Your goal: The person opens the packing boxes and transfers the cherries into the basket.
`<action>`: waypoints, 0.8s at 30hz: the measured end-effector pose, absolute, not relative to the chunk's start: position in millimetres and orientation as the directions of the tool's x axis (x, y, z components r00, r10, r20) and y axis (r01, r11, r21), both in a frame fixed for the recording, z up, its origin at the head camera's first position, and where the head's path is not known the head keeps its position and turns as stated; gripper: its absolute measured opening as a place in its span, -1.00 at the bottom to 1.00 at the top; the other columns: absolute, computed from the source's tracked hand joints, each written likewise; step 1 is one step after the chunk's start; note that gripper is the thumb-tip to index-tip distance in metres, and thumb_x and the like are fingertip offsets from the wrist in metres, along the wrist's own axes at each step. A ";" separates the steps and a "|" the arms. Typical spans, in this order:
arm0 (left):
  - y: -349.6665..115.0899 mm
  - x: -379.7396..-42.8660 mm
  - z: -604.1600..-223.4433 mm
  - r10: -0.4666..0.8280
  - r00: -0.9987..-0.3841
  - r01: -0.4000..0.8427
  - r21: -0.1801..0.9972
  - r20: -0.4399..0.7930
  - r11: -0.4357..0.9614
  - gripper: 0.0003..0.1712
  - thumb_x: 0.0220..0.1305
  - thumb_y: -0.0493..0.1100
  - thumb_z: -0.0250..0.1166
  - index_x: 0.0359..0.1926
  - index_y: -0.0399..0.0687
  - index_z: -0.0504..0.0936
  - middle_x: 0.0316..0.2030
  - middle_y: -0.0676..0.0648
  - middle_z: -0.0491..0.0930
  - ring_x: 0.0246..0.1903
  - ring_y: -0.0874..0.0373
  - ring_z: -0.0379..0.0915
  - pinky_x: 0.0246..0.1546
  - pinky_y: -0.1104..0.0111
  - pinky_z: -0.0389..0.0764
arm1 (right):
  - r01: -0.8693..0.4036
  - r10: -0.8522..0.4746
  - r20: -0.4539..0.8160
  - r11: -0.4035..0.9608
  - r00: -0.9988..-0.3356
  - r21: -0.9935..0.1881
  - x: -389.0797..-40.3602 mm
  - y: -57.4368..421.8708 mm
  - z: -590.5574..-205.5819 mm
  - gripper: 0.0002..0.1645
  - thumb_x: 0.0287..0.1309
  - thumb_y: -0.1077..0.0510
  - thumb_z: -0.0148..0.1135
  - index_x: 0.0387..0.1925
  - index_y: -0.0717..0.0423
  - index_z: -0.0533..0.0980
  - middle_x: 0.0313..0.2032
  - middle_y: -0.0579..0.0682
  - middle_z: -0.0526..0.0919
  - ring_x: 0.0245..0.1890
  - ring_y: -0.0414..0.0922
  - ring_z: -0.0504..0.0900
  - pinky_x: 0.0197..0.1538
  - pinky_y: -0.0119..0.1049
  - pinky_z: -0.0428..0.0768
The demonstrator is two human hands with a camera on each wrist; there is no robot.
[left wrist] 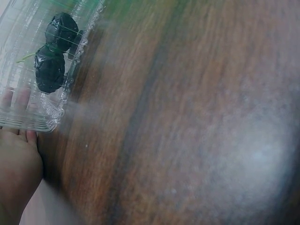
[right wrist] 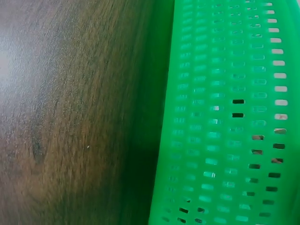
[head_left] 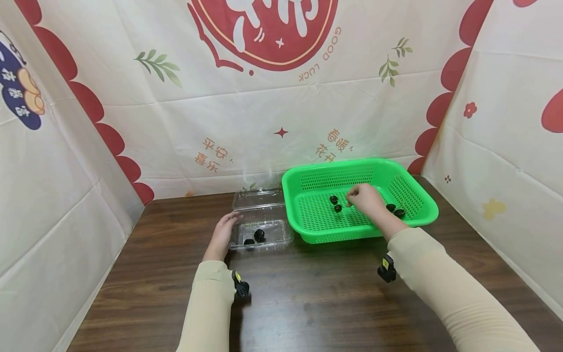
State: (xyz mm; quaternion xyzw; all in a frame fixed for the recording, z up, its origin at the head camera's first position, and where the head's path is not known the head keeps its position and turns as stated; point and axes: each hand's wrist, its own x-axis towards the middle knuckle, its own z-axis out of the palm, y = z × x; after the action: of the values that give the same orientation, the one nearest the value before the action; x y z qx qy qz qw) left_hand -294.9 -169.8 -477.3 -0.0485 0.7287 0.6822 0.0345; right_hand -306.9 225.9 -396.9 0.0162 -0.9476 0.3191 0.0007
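Note:
My left hand [head_left: 224,232] touches the left side of a clear plastic clamshell box [head_left: 281,240], whose hinged lid lies back. Its fingers reach out fairly straight and show through the clear wall in the left wrist view. Inside the box are dark cherries [left wrist: 49,69], one with a thin green stem. Over the green basket [head_left: 316,237] my right hand [head_left: 367,198] reaches down with thumb and forefinger close together. The fingertips are beside a dark cherry [head_left: 337,208]; I cannot tell whether they pinch its stem. Another cherry [head_left: 334,199] lies just behind it.
More dark cherries [head_left: 399,213] lie at the basket's right end, partly behind the right forearm. Basket and box stand side by side on a brown wooden table [head_left: 303,298]. Printed cloth [head_left: 264,117] hangs behind and on both sides.

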 end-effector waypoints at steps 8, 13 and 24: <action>-170.0 -293.6 -473.1 -0.012 -0.992 -0.129 0.990 -0.129 0.064 -0.61 0.38 -0.15 -0.14 0.17 -0.09 0.33 0.14 -0.15 0.34 0.21 0.01 0.08 0.24 0.09 -0.04 | -0.030 -0.054 -0.022 0.797 -0.998 -0.604 -307.6 226.3 -397.5 -0.70 0.21 0.15 0.03 -0.13 0.26 0.52 -0.35 0.11 0.64 -0.32 0.03 0.53 -0.43 -0.23 0.40; -170.5 -295.6 -475.7 -0.019 -0.991 -0.134 0.988 -0.133 0.073 -0.61 0.37 -0.12 -0.13 0.17 -0.05 0.34 0.12 -0.10 0.37 0.20 0.04 0.10 0.24 0.11 -0.02 | -0.016 -0.059 -0.049 0.789 -0.997 -0.614 -308.7 225.1 -397.5 -0.70 0.22 0.15 0.03 -0.10 0.25 0.50 -0.32 0.14 0.63 -0.26 0.05 0.52 -0.38 -0.20 0.42; -171.4 -295.5 -475.3 0.011 -0.991 -0.133 0.989 -0.134 0.060 -0.57 0.40 -0.11 -0.16 0.23 -0.12 0.25 0.18 -0.17 0.29 0.25 0.00 0.00 0.25 0.06 -0.12 | -0.012 -0.049 -0.045 0.799 -0.998 -0.601 -314.3 225.3 -404.8 -0.74 0.21 0.11 0.05 -0.15 0.17 0.51 -0.34 0.09 0.62 -0.29 0.04 0.52 -0.38 -0.19 0.42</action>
State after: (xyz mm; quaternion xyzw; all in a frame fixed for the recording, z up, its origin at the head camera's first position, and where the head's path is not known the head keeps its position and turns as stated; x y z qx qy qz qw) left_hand -295.5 -171.4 -475.3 -0.0418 0.7260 0.6844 0.0526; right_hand -314.3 225.3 -404.8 0.0161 -0.9479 0.3167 -0.0294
